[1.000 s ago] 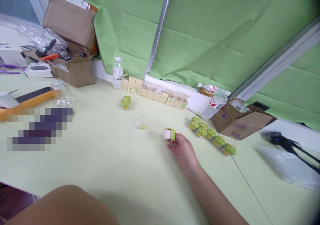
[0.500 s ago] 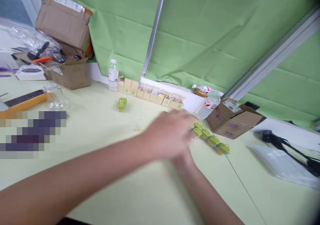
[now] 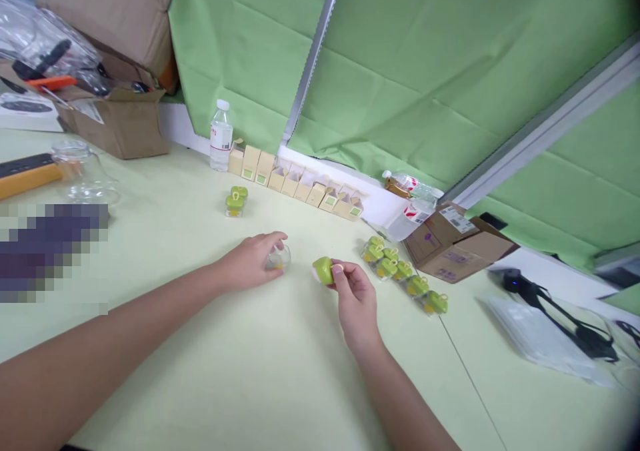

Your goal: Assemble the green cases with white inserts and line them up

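My left hand (image 3: 247, 263) is closed around the side of a small clear jar (image 3: 279, 257) on the table. Something yellow shows at the bottom of that jar. In the fingertips of my right hand (image 3: 359, 307) a green lid (image 3: 323, 271) is pinched by its pale yellow loop, just right of the jar and apart from it. Beyond my right hand runs a group of several small clear jars with green lids (image 3: 403, 271). Two more green-lidded jars (image 3: 235, 202) stand farther back, left of centre.
Small cream cartons (image 3: 295, 181) line the wall, some with flaps up. Beside them stands a water bottle (image 3: 221, 136). Other bottles (image 3: 410, 217) lie by a cardboard box (image 3: 450, 241) at right. A clear vessel (image 3: 83, 174) and a filled carton (image 3: 123, 124) are at left.
My left hand has come back from the right, where it overlapped my right hand, and now grips the clear jar. The green lid is now visible in my right hand.
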{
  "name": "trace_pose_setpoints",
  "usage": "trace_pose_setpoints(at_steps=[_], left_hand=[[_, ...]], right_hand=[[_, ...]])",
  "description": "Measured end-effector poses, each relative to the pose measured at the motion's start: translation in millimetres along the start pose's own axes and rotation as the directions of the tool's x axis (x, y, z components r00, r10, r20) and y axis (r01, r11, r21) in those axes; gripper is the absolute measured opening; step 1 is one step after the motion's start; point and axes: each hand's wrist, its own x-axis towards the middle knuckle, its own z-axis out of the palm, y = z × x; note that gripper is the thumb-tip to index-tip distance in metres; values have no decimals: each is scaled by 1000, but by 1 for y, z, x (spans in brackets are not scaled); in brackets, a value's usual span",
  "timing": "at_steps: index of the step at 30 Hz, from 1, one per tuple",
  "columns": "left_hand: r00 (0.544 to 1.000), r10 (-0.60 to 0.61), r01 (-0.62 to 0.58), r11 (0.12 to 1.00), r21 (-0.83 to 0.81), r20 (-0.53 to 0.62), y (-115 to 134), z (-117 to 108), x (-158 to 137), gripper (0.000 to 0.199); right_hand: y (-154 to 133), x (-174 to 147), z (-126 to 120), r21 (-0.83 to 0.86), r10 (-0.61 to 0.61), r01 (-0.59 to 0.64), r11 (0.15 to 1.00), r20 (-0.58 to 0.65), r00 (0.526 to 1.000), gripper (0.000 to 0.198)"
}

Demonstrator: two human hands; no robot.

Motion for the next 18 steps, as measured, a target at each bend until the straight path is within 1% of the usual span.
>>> trace_pose_setpoints(at_steps=[5, 8, 12, 18], left_hand=[[987, 143, -135, 986, -96, 78, 32, 9, -13, 64], [978, 156, -142, 984, -107, 136, 46, 14, -19, 67], [977, 154, -131, 980, -152, 149, 50, 17, -21, 73], [972, 179, -143, 965, -221, 152, 47, 19, -19, 74]], right_hand=[[-8, -10, 3, -58, -129, 131, 990, 37, 991, 17], [-13, -17, 4, -77, -187, 192, 978, 74, 980, 14], [-18, -22, 5, -111, -233, 247, 963, 124, 964, 12], [-18, -22, 6, -176, -247, 286, 942, 215, 945, 15]])
